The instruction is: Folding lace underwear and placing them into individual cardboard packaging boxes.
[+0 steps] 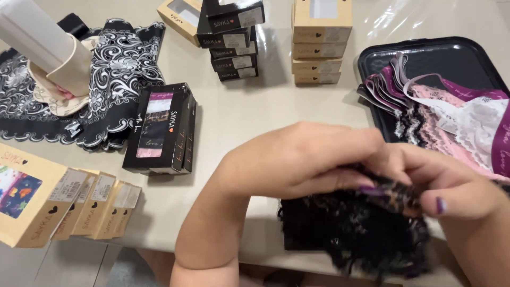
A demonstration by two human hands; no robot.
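My left hand (297,159) and my right hand (451,183) meet at the lower middle of the view, both gripping a black lace garment (356,228) that bunches beneath them. A patterned waistband strip (396,194) of the garment is pinched between the fingers. Under the lace lies a flat black box (289,234), mostly hidden, near the table's front edge.
A black tray (425,58) at right holds pink, white and purple lace garments (457,122). A black windowed box (162,127) lies at centre left. Stacked black boxes (234,48) and tan boxes (319,42) stand at the back. Tan boxes (64,204) lean at left, by a black-and-white cloth (117,74).
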